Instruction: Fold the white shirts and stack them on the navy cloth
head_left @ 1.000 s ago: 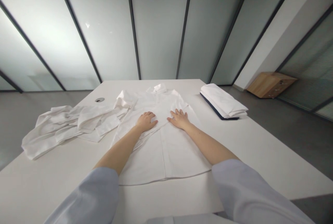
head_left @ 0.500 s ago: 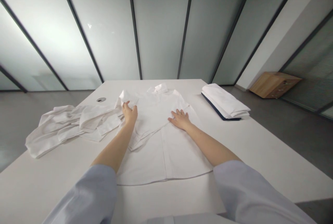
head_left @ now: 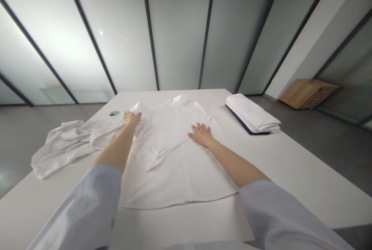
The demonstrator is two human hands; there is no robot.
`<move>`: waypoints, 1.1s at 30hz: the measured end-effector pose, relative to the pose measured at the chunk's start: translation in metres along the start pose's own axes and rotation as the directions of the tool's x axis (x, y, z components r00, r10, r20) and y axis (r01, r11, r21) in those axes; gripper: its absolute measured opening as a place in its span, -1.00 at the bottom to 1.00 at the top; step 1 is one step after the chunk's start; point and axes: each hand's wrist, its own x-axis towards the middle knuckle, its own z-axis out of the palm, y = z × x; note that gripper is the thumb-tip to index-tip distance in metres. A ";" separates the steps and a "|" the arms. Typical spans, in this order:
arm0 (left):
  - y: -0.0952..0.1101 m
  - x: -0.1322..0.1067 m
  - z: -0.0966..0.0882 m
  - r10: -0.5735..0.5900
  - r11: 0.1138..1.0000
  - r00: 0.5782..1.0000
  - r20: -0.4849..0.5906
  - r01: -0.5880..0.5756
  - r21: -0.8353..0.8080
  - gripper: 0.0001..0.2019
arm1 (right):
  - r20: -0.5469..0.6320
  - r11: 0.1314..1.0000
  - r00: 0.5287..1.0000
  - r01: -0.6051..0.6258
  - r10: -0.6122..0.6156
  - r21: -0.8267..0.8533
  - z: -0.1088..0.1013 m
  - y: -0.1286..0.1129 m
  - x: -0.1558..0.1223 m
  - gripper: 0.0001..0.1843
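Note:
A white shirt [head_left: 170, 184] lies spread on the table, its collar [head_left: 180, 100] at the far end and its hem towards me. One sleeve [head_left: 167, 153] crosses the front at a slant. At the shirt's left edge, my left hand [head_left: 133, 119] is closed on the cloth near the shoulder, its fingertips partly hidden. My right hand [head_left: 202, 134] rests flat on the right half of the shirt, fingers spread. Just left of my left hand is a crumpled heap of white garments [head_left: 65, 141], partly behind my forearm.
On the right of the white table [head_left: 290, 188], folded white cloth [head_left: 251, 112] sits on a dark blue item [head_left: 244, 123]. A round cable-hole cover [head_left: 114, 113] is at the left. Beyond are frosted glass panels and a wooden cabinet [head_left: 308, 93] on the floor.
My left hand has moved left and closed on the shirt's edge. The shirt's left side and hem corner have shifted outwards to the left. My right hand stays put.

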 end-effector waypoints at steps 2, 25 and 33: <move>0.017 -0.006 -0.010 -0.032 0.998 0.995 -0.092 0.036 0.043 -0.32 | -0.003 1.000 1.000 0.000 0.000 -0.003 0.000 0.000 0.000 -0.26; 0.071 -0.110 0.048 0.607 0.772 0.669 0.429 -0.625 -0.117 -0.62 | -0.233 0.996 0.968 0.079 -0.089 -0.052 -0.028 -0.021 0.015 -0.50; 0.072 -0.111 0.046 0.606 0.767 0.660 0.444 -0.633 -0.107 -0.64 | -0.249 0.946 0.913 0.301 -0.323 -0.121 -0.038 -0.075 0.061 -0.54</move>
